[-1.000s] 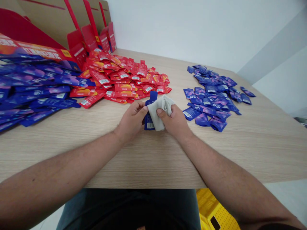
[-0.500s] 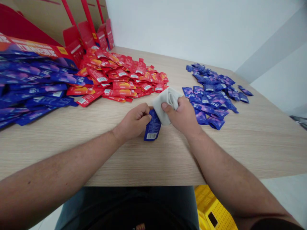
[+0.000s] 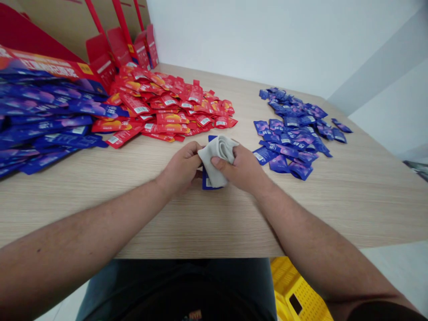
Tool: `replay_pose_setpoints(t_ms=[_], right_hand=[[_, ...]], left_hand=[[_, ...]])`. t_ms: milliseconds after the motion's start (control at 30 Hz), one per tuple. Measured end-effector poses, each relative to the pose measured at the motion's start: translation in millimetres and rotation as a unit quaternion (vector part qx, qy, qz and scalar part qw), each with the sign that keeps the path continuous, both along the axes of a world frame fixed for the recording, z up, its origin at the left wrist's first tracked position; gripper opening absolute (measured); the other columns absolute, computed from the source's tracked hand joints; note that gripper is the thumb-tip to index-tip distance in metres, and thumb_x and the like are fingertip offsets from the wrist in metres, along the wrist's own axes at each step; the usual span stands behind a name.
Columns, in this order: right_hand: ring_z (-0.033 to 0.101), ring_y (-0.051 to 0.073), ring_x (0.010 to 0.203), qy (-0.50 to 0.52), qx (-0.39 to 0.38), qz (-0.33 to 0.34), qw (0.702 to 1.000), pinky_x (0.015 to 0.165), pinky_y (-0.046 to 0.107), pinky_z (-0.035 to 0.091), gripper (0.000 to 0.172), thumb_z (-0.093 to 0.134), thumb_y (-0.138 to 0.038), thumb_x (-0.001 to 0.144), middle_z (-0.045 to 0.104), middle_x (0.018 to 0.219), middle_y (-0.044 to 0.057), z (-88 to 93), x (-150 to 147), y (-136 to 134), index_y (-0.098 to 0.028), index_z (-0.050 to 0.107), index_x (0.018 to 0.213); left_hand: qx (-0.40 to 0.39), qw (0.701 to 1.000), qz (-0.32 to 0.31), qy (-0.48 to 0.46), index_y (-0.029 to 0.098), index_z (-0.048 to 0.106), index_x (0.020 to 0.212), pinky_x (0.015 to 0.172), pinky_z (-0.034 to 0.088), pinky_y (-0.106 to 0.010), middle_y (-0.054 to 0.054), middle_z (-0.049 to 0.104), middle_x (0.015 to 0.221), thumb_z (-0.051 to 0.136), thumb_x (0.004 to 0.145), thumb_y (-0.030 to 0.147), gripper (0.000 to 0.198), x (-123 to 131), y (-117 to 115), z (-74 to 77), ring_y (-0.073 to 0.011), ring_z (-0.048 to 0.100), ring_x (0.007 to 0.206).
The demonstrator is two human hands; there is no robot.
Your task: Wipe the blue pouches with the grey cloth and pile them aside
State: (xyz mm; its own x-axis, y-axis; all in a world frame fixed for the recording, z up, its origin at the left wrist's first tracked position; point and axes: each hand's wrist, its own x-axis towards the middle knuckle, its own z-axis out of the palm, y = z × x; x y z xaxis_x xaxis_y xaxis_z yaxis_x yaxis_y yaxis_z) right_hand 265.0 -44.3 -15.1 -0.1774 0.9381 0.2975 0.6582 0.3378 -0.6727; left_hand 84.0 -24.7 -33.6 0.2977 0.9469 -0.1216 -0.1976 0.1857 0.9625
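Note:
In front of me my right hand [image 3: 242, 168] grips a folded whitish cloth [image 3: 216, 167], thumb on top. The cloth lies against the face of a blue sachet [image 3: 206, 182] and covers most of it; only its top edge and lower end with part of a barcode show. My left hand [image 3: 183, 166] pinches the sachet at its left side, its fingertips partly hidden behind the sachet and cloth. Both hands are just above the wooden table [image 3: 200, 223].
Red sachets [image 3: 170, 104] are heaped behind my left hand. A larger heap of blue sachets [image 3: 43, 120] fills the left, by red boxes [image 3: 100, 58]. More blue sachets [image 3: 294, 129] lie at right. Beneath the table's front edge is a yellow basket [image 3: 301, 290].
My right hand has brought the cloth left and down, over the face of the blue sachet. My left hand still holds the sachet and has shifted only slightly.

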Motion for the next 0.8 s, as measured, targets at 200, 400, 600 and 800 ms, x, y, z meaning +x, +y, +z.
replay_pose_setpoints(t_ms=[200, 400, 600, 800], right_hand=[[0.062, 0.024, 0.094, -0.102, 0.012, 0.035, 0.994, 0.083, 0.036, 0.047, 0.033, 0.069, -0.046, 0.087, 0.067, 0.099, 0.007, -2.2, -6, -3, -0.019, 0.068, 0.104], [0.058, 0.022, 0.091, -0.163, 0.015, 0.12, 0.979, 0.081, 0.033, 0.045, 0.023, 0.075, -0.039, 0.086, 0.062, 0.092, 0.004, -3.4, -10, -5, -0.019, 0.068, 0.095], [0.058, 0.023, 0.096, -0.196, 0.009, 0.12, 0.973, 0.083, 0.033, 0.045, 0.022, 0.075, -0.037, 0.087, 0.062, 0.095, 0.005, -2.9, -13, -9, -0.019, 0.069, 0.098], [0.059, 0.023, 0.098, -0.174, 0.022, 0.077, 0.981, 0.086, 0.033, 0.046, 0.028, 0.076, -0.038, 0.088, 0.063, 0.101, 0.006, -5.6, -13, -9, -0.018, 0.071, 0.107]], left_hand=[[-0.048, 0.996, 0.066, -0.029, 0.021, 0.046, 0.076, 0.045, 0.038, -0.02, 0.007, 0.049, 0.058, 0.061, 0.077, 0.011, 0.018, 1, 7, 3.4, -0.0099, 0.047, 0.049], [-0.011, 0.995, 0.098, -0.001, 0.021, 0.048, 0.074, 0.044, 0.034, -0.021, 0.007, 0.046, 0.055, 0.056, 0.08, 0.011, 0.014, 0, 7, 2.9, -0.0095, 0.042, 0.046], [0.002, 0.994, 0.109, 0.021, 0.021, 0.048, 0.074, 0.042, 0.031, -0.021, 0.007, 0.045, 0.054, 0.056, 0.082, 0.01, 0.016, 1, 8, 3.4, -0.0094, 0.04, 0.044], [-0.003, 0.994, 0.102, -0.025, 0.022, 0.048, 0.081, 0.044, 0.039, -0.021, 0.005, 0.05, 0.059, 0.056, 0.082, 0.014, 0.011, 0, 13, 1.4, -0.0118, 0.049, 0.047]])
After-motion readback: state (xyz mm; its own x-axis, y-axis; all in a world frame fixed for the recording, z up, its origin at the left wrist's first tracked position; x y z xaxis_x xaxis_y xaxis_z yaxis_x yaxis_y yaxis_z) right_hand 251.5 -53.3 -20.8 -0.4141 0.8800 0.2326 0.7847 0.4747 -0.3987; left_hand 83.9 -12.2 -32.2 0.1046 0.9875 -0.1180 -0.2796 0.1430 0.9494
